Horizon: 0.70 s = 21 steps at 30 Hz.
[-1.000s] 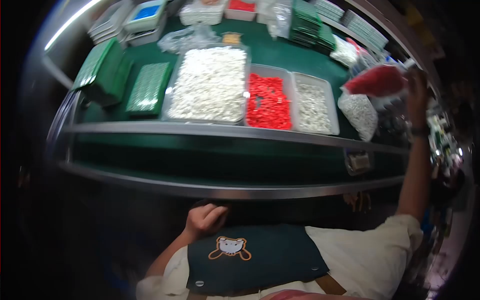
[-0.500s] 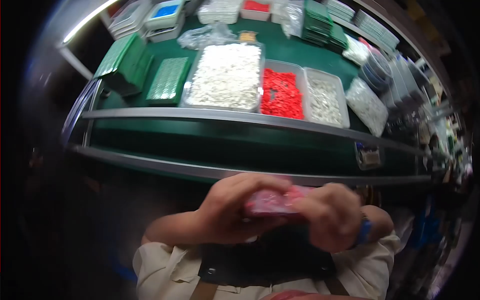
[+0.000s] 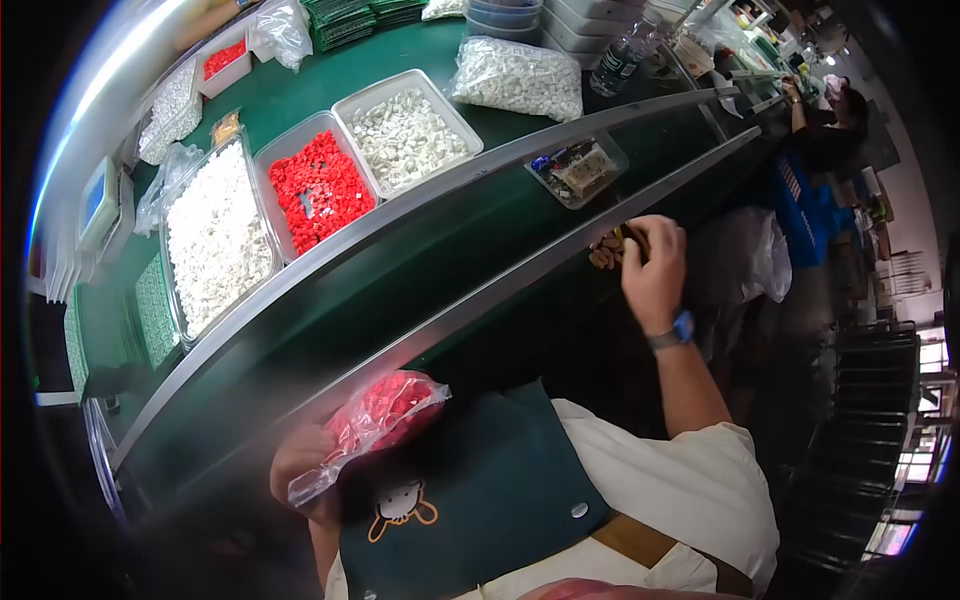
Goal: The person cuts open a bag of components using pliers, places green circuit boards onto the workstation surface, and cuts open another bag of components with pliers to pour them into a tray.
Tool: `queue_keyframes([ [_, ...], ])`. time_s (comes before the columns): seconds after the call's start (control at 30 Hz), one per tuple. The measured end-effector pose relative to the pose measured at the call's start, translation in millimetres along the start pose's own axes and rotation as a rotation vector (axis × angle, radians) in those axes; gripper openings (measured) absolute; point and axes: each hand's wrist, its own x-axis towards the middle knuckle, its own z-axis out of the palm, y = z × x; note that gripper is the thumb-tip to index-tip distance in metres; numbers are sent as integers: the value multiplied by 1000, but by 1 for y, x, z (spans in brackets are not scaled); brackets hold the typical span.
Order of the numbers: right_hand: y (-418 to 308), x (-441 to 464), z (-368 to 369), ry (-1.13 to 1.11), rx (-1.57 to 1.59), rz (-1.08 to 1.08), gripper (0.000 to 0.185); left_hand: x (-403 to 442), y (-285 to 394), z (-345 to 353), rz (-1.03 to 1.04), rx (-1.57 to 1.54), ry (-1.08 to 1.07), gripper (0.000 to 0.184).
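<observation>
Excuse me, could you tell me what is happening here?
The left hand holds a clear plastic bag of red pieces near the dark green apron. The right hand is beside small tan objects near the grey metal rail, its grip unclear. A whitish plastic tray of red pieces stands on the green bench.

A long, flat green-topped counter extends from 8 o'clock to 1 o'clock. A silver metal rail borders its front edge; a second silver metal bar runs below it. A bright white strip light is located at 10 o'clock. Black metal-framed racks stand between 3 and 4 o'clock, beside bright white window panes. The area at 7 o'clock is dark; detail is indiscernible.
</observation>
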Motion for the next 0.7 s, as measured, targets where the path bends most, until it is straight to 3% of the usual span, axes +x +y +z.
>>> queue_keyframes([
  [0.17,46,-27,4,-328,51,263,24,22,29,-15,-49,186,-177,17],
  [0.27,45,-39,10,-442,27,314,29,30,47,-13,7,566,-261,13],
  [0.7,37,-46,31,-249,-46,178,19,43,56,1,172,790,-269,12],
])
